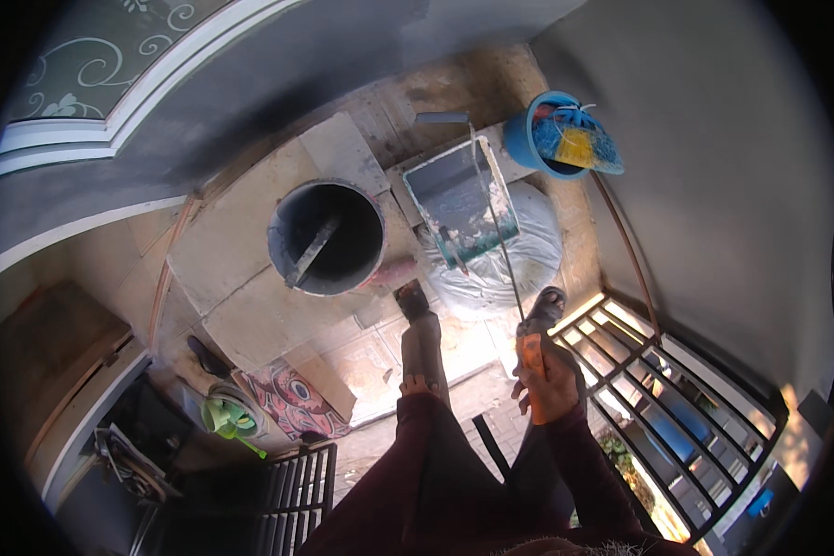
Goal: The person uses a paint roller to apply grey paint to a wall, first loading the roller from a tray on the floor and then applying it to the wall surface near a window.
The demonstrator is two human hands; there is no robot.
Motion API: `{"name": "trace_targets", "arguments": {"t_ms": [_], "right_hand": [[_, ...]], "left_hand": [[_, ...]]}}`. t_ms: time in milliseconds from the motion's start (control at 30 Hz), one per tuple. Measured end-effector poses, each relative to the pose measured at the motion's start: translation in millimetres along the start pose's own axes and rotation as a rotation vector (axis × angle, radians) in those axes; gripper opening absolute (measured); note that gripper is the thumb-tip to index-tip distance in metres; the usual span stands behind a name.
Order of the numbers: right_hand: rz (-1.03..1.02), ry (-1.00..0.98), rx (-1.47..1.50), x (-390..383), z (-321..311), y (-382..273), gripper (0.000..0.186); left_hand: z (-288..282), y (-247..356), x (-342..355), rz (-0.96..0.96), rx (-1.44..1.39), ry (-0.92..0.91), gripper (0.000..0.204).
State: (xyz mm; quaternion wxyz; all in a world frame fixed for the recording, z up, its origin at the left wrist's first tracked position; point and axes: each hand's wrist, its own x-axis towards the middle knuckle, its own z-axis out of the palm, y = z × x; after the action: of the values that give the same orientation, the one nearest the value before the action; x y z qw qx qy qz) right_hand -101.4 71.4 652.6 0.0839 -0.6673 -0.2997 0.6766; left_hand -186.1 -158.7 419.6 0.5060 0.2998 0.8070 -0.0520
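My right hand (550, 385) is wrapped round the orange handle (532, 352) of a long-rod paint roller (442, 118). Its thin metal rod runs away from me across a paint tray (504, 208), and the grey roller head lies beyond the tray's far edge. Grey paint coats the tray, whose rim is crusted white and green. My left hand (418, 384) rests on my left leg near the knee, fingers laid out and holding nothing. Left of the tray stands a round bucket (372, 264), dark inside, with a flat stick (313, 252) leaning in it.
White plastic sheeting (542, 232) lies bunched under the tray. Flattened cardboard (222, 246) covers the floor to the left. A blue bucket (517, 139) stands by the far right wall. Barred gates (639, 357) flank me on both sides. Green items (227, 417) sit at lower left.
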Motion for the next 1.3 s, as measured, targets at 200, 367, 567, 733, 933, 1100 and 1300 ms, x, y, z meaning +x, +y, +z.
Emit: {"name": "trace_targets", "arguments": {"t_ms": [200, 367, 567, 733, 933, 1100, 1300], "right_hand": [[-0.132, -0.022, -0.115, 75.0, -29.2, -50.3, 0.026], [-0.178, -0.124, -0.122, 138.1, -36.3, -111.8, 0.031], [-0.153, -0.264, -0.049, 183.1, -41.3, -163.3, 0.032], [-0.088, -0.272, -0.03, 181.9, -44.1, -177.1, 0.024], [-0.098, -0.302, 0.003, 142.6, -57.0, -200.5, 0.025], [-0.122, -0.335, -0.063, 97.9, -64.5, -232.4, 0.027], [-0.147, -0.298, -0.109, 51.8, -58.6, -267.4, 0.029]], "left_hand": [[3.3, 5.4, 5.2, 0.019, -0.048, 0.122, 0.034], [-0.1, 33.6, 11.5, -0.047, -0.093, 0.171, 0.033], [9.5, 67.1, 12.2, -0.081, -0.084, 0.15, 0.032], [9.8, 92.8, 8.4, -0.166, -0.115, 0.192, 0.032], [14.3, 112.3, 11.8, -0.2, -0.065, 0.194, 0.033], [19.8, 115.5, 10.6, -0.186, -0.064, 0.208, 0.034], [27.6, 113.2, 16.5, -0.232, -0.053, 0.189, 0.033]]}}
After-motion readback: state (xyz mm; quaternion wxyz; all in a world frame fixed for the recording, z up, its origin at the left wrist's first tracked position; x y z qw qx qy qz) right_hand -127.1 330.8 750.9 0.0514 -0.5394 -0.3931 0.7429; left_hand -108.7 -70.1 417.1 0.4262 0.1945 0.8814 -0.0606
